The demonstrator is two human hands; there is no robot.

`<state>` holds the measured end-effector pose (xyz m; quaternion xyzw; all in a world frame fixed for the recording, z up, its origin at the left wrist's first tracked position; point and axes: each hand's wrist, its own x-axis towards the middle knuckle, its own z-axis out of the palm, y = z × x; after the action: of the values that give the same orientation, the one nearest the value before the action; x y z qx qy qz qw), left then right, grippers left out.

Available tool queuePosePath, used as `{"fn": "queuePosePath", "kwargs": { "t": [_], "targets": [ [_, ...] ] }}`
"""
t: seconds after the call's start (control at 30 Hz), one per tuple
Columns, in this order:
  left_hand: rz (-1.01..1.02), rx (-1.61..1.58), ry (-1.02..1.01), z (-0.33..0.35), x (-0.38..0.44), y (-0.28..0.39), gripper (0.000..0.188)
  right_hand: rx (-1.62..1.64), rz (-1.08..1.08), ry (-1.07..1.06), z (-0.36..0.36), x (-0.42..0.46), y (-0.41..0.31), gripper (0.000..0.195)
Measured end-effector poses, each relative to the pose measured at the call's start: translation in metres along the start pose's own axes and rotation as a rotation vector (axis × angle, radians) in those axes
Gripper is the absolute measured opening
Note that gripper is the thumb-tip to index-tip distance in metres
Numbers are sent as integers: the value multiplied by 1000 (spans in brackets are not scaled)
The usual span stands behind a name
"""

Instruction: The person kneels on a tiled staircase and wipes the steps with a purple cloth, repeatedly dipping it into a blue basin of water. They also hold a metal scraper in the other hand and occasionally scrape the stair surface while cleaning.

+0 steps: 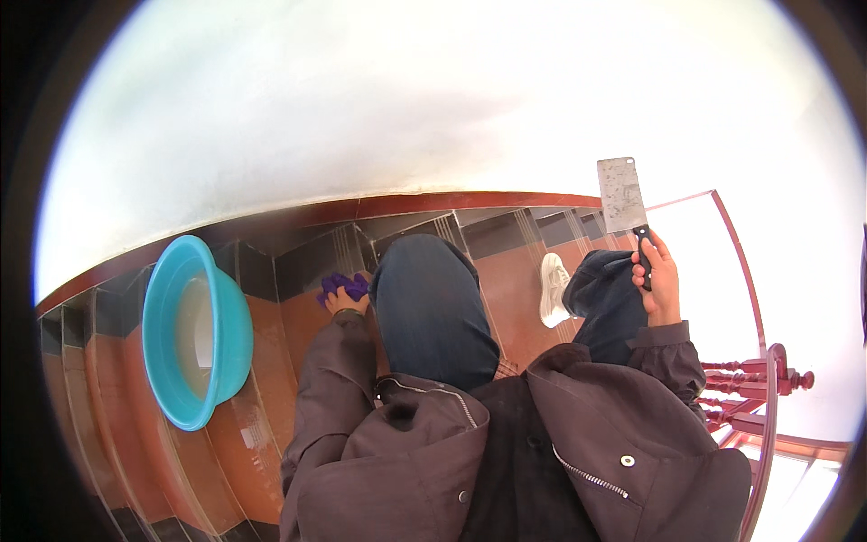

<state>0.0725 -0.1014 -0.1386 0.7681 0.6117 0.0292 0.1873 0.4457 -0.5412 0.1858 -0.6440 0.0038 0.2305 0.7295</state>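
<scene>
My left hand (347,300) presses a bunched purple cloth (344,286) onto a tiled stair tread, close to the dark tiles along the wall. Raised on the right, my right hand (658,274) grips the black handle of a cleaver (621,196). Its broad, spotted metal blade points up in front of the white wall. A turquoise plastic basin (234,325) with cloudy water in it stands on the stairs left of my left hand.
Red-brown and black tiled stairs (244,427) run across the view. A dark red skirting (406,201) follows the white wall (339,101). My white shoe (554,291) rests on a step. At the right are a dark red banister (771,406) and its balusters.
</scene>
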Motion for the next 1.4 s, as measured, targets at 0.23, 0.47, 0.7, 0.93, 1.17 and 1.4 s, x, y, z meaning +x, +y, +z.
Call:
{"fn": "queuePosePath", "kwargs": {
  "t": [0.23,0.47,0.7,0.93,1.17,1.4],
  "targets": [
    [35,25,28,-9,-22,0,88,3,86,-80,-4,-4,11,41],
    [-28,46,-78,-21,-18,6,83,-128,202,-126,4,-3,30,50],
    [-45,75,22,16,11,-33,76,-114,432,-189,2,1,88,55],
    [66,311,21,47,57,-71,74,-44,441,-85,-29,19,116,52],
    [-52,373,-170,4,41,-32,88,-4,403,71,-68,22,108,50],
    [-124,366,-221,-19,26,2,94,86,312,191,-85,17,85,48]
  ]
}}
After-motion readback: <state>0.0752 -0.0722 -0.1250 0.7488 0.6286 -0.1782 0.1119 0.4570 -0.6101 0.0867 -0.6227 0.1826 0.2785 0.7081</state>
